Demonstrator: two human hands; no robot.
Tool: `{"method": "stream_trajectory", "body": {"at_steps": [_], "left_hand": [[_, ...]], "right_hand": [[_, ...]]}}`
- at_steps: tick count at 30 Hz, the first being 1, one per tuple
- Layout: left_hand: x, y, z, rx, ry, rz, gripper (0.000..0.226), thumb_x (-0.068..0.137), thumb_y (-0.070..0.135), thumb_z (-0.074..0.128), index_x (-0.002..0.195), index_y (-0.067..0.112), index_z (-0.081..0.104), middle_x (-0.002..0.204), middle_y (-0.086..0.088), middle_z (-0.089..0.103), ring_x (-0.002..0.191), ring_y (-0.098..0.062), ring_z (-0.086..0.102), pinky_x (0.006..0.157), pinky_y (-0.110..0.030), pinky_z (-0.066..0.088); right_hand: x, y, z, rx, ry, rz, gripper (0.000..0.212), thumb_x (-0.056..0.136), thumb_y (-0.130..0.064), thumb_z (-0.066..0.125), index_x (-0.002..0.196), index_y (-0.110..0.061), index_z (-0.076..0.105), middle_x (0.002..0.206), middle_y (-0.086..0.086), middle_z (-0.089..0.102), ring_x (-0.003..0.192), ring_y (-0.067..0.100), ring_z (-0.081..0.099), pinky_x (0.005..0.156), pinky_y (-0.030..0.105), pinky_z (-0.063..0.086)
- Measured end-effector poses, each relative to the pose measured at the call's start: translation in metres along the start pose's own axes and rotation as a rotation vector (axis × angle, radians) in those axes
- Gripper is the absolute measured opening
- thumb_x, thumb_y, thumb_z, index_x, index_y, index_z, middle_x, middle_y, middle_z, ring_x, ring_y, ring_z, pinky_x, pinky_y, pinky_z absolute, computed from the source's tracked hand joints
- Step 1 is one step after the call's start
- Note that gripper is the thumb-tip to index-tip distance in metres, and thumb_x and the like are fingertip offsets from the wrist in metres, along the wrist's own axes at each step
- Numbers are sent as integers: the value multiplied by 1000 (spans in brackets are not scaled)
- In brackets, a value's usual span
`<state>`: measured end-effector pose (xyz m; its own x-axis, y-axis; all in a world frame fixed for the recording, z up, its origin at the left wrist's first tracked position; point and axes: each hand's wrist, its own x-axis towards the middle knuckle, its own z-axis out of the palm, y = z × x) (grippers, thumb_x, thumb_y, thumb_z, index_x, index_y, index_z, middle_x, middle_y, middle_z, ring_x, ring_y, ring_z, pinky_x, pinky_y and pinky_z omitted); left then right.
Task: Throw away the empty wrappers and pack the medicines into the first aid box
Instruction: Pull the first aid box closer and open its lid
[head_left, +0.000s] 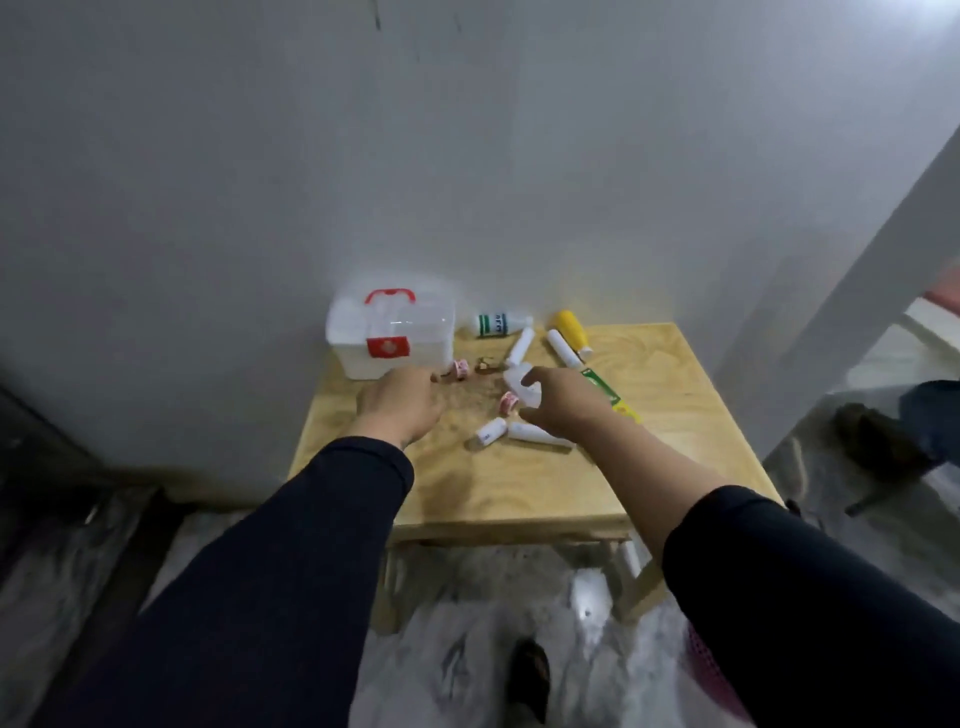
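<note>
Both hands are out over the small pale plywood table (519, 493) set against the grey wall. The left hand (402, 402) hovers palm down, fingers loosely spread and empty, just in front of the translucent white first aid box (389, 338) with its red handle and red cross sticker, lid down at the table's back left corner. The right hand (563, 402) curls around a white plastic piece (519, 384), thumb and fingers partly wrapped on it; a firm clamp I cannot tell. Small pink-and-white wrappers (460, 368) lie between the hands. At the back lie a white bottle with a green label (498, 325), writing too blurred to read, and a yellow bottle (570, 330). White tubes (520, 347) are scattered on the tabletop, and a green and yellow packet (610, 397) lies by the right wrist.
</note>
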<state>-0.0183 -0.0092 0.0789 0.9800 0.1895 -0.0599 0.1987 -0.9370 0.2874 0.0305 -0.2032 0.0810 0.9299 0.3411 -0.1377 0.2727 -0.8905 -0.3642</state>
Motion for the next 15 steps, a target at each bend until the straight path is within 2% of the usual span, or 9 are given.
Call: {"method": "stream_trajectory", "body": {"at_steps": [5,8,11,15], "left_hand": [[28,-60,-13,37,49,-92,48,91,33,59,136,22,46,139,2,50,124,-23,52,92,-38,48],[56,-86,-17,44,65,-92,55,90,29,60,140,20,40,145,3,43,127,-21,48,94,-38,47],[87,-106,-13,45,92,-67,61,88,20,65,142,18,38,149,3,37,131,-21,44,100,-35,43],[121,-127,-4,71,112,-31,70,88,15,66,148,17,29,159,0,21,146,-22,22,116,-38,28]], "right_hand": [[59,-52,19,-48,-29,-148,43,84,-27,61,126,-22,55,125,8,62,113,29,58,88,39,52],[101,-76,29,-106,16,-266,44,86,-24,60,129,-23,52,132,4,56,121,27,51,93,41,49],[139,-96,38,-175,56,-381,48,89,-27,59,135,-22,46,143,4,46,134,25,39,106,42,39],[173,-113,61,-273,102,-497,57,91,-31,55,142,-20,33,153,6,30,144,25,24,116,41,25]]}}
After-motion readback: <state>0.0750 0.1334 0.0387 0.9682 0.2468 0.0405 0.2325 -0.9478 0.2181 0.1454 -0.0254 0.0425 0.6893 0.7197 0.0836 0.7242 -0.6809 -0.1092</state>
